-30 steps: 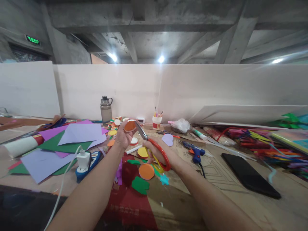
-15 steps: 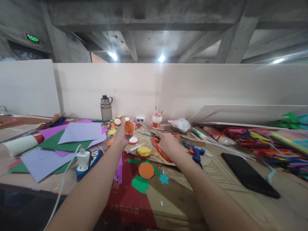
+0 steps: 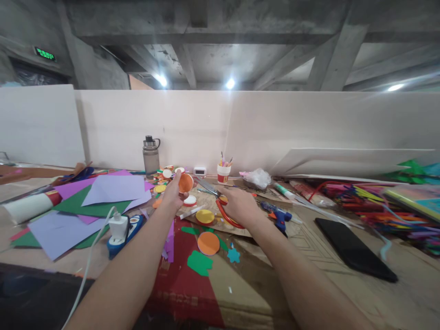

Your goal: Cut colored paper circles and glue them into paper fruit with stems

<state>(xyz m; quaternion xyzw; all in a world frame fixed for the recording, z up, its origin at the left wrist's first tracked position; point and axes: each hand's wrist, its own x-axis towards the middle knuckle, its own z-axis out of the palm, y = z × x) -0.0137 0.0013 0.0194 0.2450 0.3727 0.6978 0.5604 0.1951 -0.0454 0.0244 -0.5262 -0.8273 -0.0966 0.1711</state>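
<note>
My left hand (image 3: 173, 191) is closed around a small round orange piece (image 3: 186, 183), which looks like the bottom part of a paper cup with a pale rim. Red-handled scissors (image 3: 228, 215) are in my right hand (image 3: 239, 204), fingers wrapped about the handles. Their blades point left, with the tips close to the cup piece; whether they touch it I cannot tell. Below the hands lie a white round lid-like piece (image 3: 189, 200), a yellow disc (image 3: 205, 216), an orange disc (image 3: 208, 243), a green paper scrap (image 3: 200, 262) and a blue star-shaped cutout (image 3: 233, 255).
Purple paper sheets (image 3: 113, 189) and a power strip (image 3: 134, 227) lie on the left. A water bottle (image 3: 151, 158) and a cup of pens (image 3: 223, 174) stand at the back. To the right are a blue glue gun (image 3: 281, 216), a black phone (image 3: 355, 250) and colourful pipe cleaners (image 3: 364, 206).
The scissors have turned in my right hand: their blades lie lower and flatter, with the tips nearer the cup piece. My left hand has stayed nearly in place.
</note>
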